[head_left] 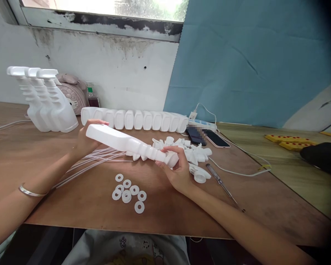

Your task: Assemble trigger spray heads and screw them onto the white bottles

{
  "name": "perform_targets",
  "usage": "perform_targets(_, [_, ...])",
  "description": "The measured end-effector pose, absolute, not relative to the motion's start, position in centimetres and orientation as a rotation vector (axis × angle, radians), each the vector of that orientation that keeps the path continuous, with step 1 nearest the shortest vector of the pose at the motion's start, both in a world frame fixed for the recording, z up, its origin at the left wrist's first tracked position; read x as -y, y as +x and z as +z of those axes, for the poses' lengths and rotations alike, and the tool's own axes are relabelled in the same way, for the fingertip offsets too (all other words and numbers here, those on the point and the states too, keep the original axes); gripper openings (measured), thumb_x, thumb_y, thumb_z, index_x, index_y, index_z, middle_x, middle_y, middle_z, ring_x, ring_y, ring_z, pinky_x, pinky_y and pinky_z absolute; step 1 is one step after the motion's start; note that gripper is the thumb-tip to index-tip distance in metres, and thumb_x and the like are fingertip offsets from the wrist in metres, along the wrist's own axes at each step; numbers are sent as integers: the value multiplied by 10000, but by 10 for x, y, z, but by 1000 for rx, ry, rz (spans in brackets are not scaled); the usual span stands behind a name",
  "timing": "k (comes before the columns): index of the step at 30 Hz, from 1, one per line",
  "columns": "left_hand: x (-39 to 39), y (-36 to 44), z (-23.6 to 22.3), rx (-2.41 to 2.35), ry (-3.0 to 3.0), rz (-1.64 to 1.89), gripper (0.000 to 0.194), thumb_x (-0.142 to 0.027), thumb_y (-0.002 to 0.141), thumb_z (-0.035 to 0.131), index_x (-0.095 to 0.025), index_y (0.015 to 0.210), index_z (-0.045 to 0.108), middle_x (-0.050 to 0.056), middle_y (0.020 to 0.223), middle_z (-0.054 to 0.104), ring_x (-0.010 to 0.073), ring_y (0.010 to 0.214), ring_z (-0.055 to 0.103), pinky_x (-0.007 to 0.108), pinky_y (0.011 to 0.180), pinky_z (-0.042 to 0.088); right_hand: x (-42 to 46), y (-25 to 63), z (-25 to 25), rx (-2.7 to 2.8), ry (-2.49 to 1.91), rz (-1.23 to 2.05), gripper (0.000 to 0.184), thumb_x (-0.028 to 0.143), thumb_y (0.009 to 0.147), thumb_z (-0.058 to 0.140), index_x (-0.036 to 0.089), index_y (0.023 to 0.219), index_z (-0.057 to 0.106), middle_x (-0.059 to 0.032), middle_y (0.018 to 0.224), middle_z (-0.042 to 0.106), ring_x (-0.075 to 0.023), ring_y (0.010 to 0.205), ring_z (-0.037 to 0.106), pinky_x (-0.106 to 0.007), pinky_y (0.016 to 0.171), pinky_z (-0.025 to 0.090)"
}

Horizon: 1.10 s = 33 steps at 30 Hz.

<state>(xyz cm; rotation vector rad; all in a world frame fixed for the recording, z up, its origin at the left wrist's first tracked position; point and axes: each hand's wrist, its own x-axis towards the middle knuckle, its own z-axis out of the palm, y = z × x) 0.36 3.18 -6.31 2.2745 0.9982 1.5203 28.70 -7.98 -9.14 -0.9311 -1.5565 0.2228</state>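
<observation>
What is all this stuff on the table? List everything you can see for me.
held bottle: one, white, lying sideways above the table, held at both ends
finished spray bottles: three, white, upright at back left
empty bottles: a row of about ten, white, lying along the wall
washers: about eight, white rings, near the front edge
tubes: a bundle, clear, under the held bottle
spray heads: a pile, white, right of centre
screwdriver: one, right of the pile
phones: two, dark, by a white power strip
yellow pieces: a few, far right
table: brown wood
left hand: grips the bottle's base
right hand: grips the bottle's neck
</observation>
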Motion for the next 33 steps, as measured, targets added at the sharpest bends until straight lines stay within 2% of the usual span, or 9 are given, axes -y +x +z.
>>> perform_targets(4, [-32,2,-63,-856,2319,1657,492,-270,633,744,-199,1024,454,117,1121,593,240,1008,582,392,847,470,77,287,-94,1515,-942,380,407,211,719,674,265,1067,469,4,906,579,-152,761,551,-303,687,460])
perform_targets(7, [-33,2,-64,-780,2341,1750,482,-256,619,754,-201,1003,468,114,1109,599,249,1018,582,404,851,469,76,287,-95,1508,-925,431,428,221,719,679,273,1083,460,4,908,577,-147,761,550,-300,685,464])
perform_targets(11, [-33,2,-63,-694,2368,1841,450,-284,640,740,-214,1001,480,104,1105,603,257,1028,581,418,842,476,75,287,-95,1491,-947,464,443,248,705,697,272,1079,461,-3,920,570,-145,738,546,-305,667,473])
perform_targets(15, [-30,-1,-60,-590,2417,1924,460,-335,622,758,-246,987,493,77,1119,594,258,1025,580,429,837,480,73,285,-94,1411,-929,711,491,255,682,717,292,1085,439,23,884,536,-126,698,549,-293,637,517])
perform_targets(19, [-30,-6,-58,-518,2476,1999,480,-356,596,778,-271,970,490,51,1169,573,260,1046,569,451,864,467,72,284,-91,1274,-872,1010,547,255,617,760,307,1062,445,35,887,506,-141,704,591,-346,620,585])
perform_targets(23, [-33,-9,-59,-509,2486,2080,446,-465,613,742,-270,916,480,41,1166,569,258,1034,574,457,847,478,75,282,-86,1183,-908,1123,566,254,600,765,298,1077,464,36,869,542,-129,573,600,-386,563,603])
perform_targets(28, [-34,-9,-60,-565,2449,2172,403,-594,668,632,-266,832,465,32,1114,588,251,1006,584,470,844,475,78,282,-80,1121,-954,1246,603,217,589,763,293,1105,459,51,760,598,-109,450,569,-319,449,572])
perform_targets(33, [-34,-9,-59,-587,2476,2118,375,-515,679,669,-261,863,464,42,1132,585,250,1026,578,464,846,478,77,282,-81,1093,-958,1282,601,225,591,762,295,1105,458,74,655,579,-101,432,553,-269,412,541])
